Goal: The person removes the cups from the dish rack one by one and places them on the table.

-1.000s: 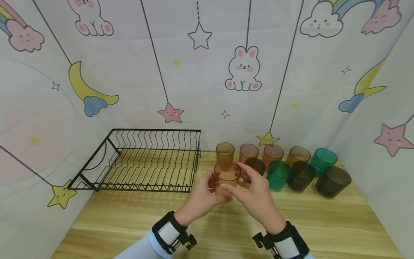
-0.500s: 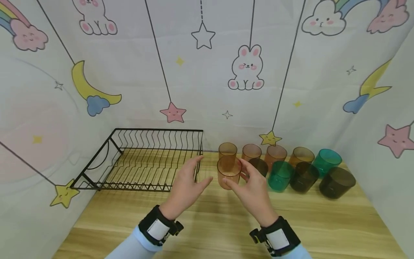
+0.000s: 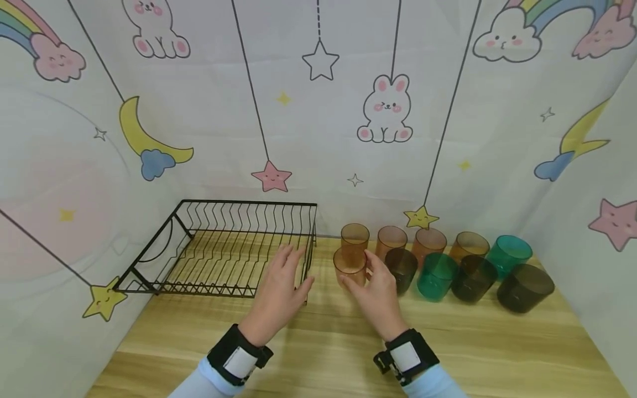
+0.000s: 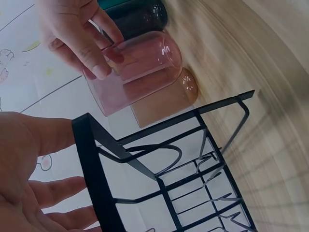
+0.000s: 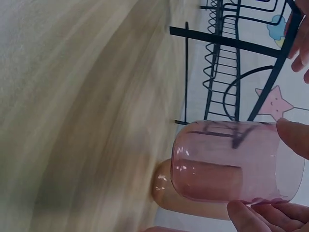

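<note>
A pink see-through glass [image 5: 231, 162] stands upright in my right hand [image 3: 377, 301], which grips it near the rim between thumb and fingers. Its base is close to the wooden table; whether it touches cannot be told. Right behind it is an amber glass [image 3: 355, 234]. My left hand [image 3: 276, 296] holds nothing, its fingers extended by the right end of the black wire dish rack [image 3: 229, 287]. In the left wrist view the rack's frame [image 4: 91, 169] partly covers the fingertips [image 4: 67, 188], so contact is unclear.
Several more glasses stand in two rows at the right: pink [image 3: 391, 237], amber [image 3: 470, 243], green [image 3: 438, 279] and dark brown [image 3: 525, 290]. A patterned cloth wall [image 3: 318, 121] rises behind the wooden table [image 3: 323, 354].
My left hand has let go of the pink glass and moved left to the rack's end. The right hand still holds the glass, now nearer the amber glass behind. The head view has shifted slightly.
</note>
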